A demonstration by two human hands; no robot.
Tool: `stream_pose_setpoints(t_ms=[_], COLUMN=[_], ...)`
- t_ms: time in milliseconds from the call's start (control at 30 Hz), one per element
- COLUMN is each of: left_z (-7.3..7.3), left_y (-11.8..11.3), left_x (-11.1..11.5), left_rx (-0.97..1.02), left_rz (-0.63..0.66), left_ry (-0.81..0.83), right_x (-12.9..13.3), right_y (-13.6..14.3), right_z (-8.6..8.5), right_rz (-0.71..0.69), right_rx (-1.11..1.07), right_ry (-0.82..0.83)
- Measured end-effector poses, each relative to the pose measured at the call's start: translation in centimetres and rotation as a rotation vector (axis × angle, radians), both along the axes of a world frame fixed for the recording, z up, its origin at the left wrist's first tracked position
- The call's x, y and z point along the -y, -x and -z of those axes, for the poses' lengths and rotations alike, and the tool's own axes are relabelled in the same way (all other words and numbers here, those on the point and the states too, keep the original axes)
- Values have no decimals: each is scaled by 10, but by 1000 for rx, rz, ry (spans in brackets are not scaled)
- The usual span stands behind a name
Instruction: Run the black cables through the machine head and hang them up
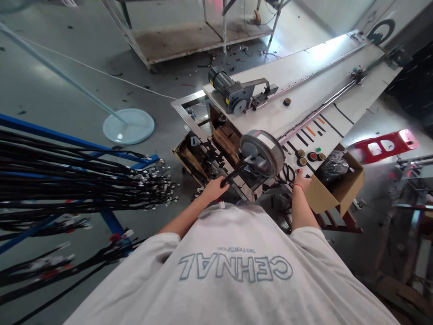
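My left hand point(216, 189) is closed round the end of a black cable point(236, 174) at the near corner of the long workbench. From there the cable runs up to a round metal drum point(260, 153) with a pale label on its rim. At the bench edge, right of the drum, is my right hand point(302, 179), its fingers curled; anything inside them is too small to make out. Close to it lie black-handled scissors point(288, 173), several tape rolls point(301, 161) and a red button point(312, 156) beside a green one.
A motor unit point(230, 90) and a long rail point(321, 107) are mounted on the workbench point(294, 122). An open cardboard box point(352, 185) with plastic stands at right, near a red stool point(385, 146). Black cable bundles point(67, 176) hang on a blue rack at left.
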State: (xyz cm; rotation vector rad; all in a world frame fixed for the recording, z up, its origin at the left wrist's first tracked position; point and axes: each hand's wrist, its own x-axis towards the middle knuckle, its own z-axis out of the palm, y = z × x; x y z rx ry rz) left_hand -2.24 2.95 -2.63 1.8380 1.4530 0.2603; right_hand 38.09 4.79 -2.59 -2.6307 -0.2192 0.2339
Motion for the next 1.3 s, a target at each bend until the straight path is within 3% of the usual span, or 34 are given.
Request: stream_pose_setpoints(t_ms=[100,200,400,600,933,1100,1300], left_z=[12,15,-11,-32,-39,-35,-26], left_y=[14,26,32,15,-13,-16,-3], left_x=[5,18,40,25,12,15,18], left_rx=[-114,-111,91,119,213,229,275], left_rz=[87,141,86,48,80,107,120], left_ry=[131,169,182,33,39,84,110], right_x=[0,-1,-1,0,-1,-1,-1], right_y=[0,0,-4,-3,-2,-5,-6], right_z=[-1,-1,3,1,1,5,5], right_rz=[-10,-3,19,4,0,3,16], right_rx=[-2,1,17,7,3,16,-5], right_ry=[21,16,12,10,33,36,19])
